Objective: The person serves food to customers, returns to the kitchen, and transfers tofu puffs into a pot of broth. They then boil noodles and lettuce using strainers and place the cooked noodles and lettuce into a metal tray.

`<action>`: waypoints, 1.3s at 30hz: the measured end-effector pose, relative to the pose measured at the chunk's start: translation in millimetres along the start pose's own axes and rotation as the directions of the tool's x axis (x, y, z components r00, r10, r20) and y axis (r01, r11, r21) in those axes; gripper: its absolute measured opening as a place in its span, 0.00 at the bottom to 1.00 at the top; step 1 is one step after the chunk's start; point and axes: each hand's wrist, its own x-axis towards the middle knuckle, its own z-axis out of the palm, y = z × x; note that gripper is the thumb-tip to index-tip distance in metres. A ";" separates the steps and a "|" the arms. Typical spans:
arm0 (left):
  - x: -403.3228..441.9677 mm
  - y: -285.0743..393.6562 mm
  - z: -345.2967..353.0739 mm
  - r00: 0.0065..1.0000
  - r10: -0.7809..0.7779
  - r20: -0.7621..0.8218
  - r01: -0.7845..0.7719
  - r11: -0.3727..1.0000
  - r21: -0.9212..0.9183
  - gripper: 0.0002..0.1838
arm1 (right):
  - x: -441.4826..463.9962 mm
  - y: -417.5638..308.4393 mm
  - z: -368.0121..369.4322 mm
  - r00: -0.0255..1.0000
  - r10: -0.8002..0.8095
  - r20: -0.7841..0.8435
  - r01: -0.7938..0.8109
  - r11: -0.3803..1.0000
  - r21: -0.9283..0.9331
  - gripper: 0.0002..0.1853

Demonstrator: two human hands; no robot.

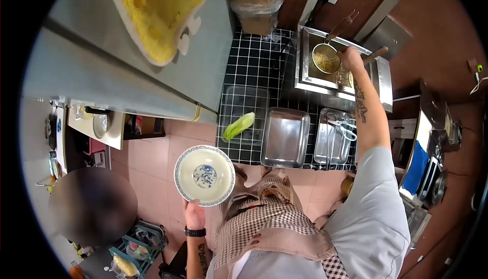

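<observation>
In my left hand (pixel 193 215) is a white bowl (pixel 185 169) with a blue patterned rim and a blue design at its bottom. My fingers grip its near edge and nothing is in it. My right hand (pixel 351 59) reaches over the steel cooker (pixel 317 82) at the back right. Its fingers look closed beside the rim of a round strainer (pixel 326 58) with pale noodles in it; what they hold is hidden. The strainer's brown handle (pixel 339 28) points toward the wall. A wooden handle (pixel 376 55) sticks out right of my hand.
On the black tiled counter (pixel 254 60) are a clear tray (pixel 244 96) with a green leafy vegetable (pixel 239 126), a steel tray (pixel 285 137), and a smaller tray (pixel 325 144) holding white-handled scissors (pixel 347 129). A refrigerator (pixel 173 83) stands left. A blurred round patch (pixel 93 206) is at lower left.
</observation>
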 end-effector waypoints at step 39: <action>66.7 123.2 -264.4 0.962 0.171 -0.212 -0.222 0.943 -0.247 0.43 | -381.3 -652.3 130.2 0.108 -0.668 0.737 -0.649 0.514 0.561 0.17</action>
